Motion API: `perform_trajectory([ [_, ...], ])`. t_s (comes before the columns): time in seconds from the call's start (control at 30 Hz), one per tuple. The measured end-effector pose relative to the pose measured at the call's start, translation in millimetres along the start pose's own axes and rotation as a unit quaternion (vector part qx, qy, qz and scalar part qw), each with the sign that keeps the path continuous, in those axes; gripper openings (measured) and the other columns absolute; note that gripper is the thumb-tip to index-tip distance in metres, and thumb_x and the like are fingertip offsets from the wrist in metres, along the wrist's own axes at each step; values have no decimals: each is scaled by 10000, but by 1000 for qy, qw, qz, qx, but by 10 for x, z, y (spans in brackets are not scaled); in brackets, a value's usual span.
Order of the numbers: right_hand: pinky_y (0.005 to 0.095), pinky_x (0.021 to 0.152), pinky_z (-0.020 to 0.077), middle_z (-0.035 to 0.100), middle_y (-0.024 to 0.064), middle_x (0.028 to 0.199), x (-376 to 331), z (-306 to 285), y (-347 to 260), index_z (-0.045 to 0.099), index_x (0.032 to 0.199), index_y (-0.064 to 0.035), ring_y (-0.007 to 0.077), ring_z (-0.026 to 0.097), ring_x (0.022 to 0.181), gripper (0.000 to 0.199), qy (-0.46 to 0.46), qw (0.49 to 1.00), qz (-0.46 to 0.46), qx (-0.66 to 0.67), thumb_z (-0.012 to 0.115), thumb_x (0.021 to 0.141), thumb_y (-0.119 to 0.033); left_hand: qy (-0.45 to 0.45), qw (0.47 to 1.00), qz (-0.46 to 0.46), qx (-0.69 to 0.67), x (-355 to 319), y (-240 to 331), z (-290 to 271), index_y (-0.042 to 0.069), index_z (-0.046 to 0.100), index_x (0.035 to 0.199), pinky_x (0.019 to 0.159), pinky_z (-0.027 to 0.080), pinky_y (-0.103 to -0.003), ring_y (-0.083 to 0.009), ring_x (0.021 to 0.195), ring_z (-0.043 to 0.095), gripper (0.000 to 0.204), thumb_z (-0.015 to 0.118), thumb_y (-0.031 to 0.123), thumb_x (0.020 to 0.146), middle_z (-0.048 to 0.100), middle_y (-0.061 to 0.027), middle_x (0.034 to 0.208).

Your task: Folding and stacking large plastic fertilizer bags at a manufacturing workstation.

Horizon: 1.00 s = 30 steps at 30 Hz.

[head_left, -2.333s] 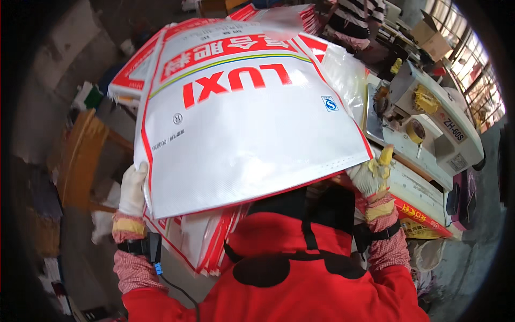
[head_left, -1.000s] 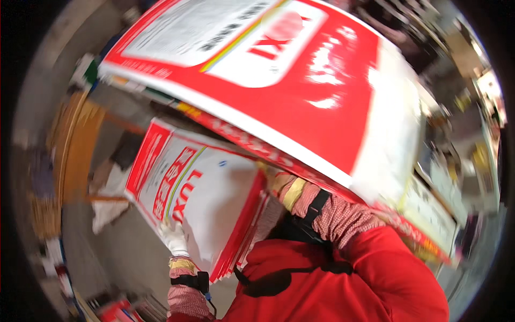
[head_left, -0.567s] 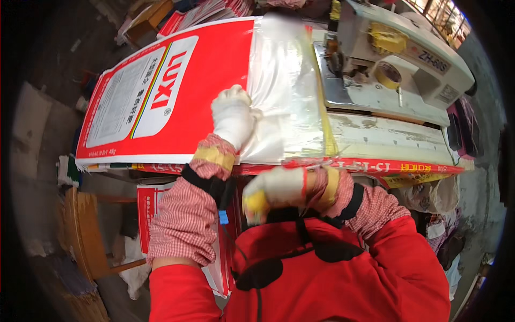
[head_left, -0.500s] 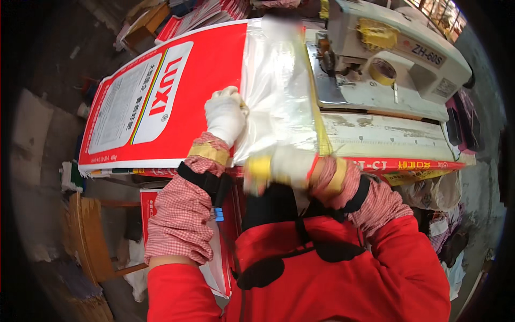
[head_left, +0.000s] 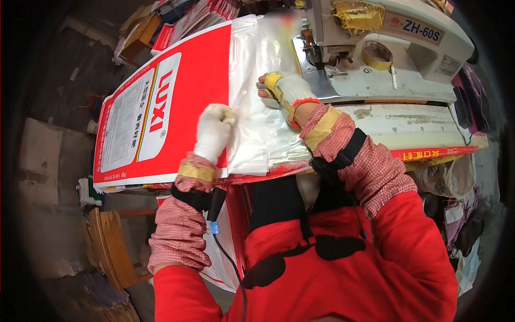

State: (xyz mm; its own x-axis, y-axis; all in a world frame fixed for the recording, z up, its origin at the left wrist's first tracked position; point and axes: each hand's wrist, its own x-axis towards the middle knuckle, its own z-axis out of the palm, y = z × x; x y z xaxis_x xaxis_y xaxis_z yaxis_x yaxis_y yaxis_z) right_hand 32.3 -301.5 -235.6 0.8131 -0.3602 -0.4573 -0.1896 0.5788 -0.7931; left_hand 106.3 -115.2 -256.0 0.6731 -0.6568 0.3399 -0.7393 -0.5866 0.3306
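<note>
— Lying flat across the upper middle of the frame, the red-and-white woven plastic sack [head_left: 161,112] runs lengthwise left to right, its clear liner mouth [head_left: 257,107] nearest the cream sewing machine [head_left: 375,59] at upper right.

— Hands?

— Left hand [head_left: 214,131] curled, pressing the liner's edge; right hand [head_left: 284,91] spread flat on it, nearer the machine. Wooden chair [head_left: 110,247] at lower left.

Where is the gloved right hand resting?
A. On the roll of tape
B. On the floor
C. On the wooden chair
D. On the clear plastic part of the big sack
D: the right hand lies flat on the clear plastic liner that sticks out of the red and white sack, beside the sewing machine.
</note>
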Motion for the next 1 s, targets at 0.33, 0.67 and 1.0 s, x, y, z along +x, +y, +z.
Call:
perform_trajectory([
  [0.33,356,670,465,635,136,814,99,265,111,645,874,-56,290,601,749,408,-114,798,-274,-525,543,758,-434,-67,918,-243,-305,100,148,-292,-4,581,904,634,412,-185,-50,673,491,142,589,106,816,580,1,791],
  [0.67,382,681,474,617,171,783,82,239,150,627,882,-31,330,599,772,213,-96,645,-274,-707,568,775,-205,81,841,-130,-519,99,-338,-1005,23,566,796,637,427,-225,-77,656,510,95,631,89,773,565,-4,705],
  [1.0,381,620,484,631,136,816,336,1073,3,644,804,-87,320,603,726,155,-283,623,-450,-574,527,713,-133,5,921,-130,-366,-300,337,-1243,18,531,763,592,430,-207,-61,631,497,78,598,-19,745,553,-5,706],
])
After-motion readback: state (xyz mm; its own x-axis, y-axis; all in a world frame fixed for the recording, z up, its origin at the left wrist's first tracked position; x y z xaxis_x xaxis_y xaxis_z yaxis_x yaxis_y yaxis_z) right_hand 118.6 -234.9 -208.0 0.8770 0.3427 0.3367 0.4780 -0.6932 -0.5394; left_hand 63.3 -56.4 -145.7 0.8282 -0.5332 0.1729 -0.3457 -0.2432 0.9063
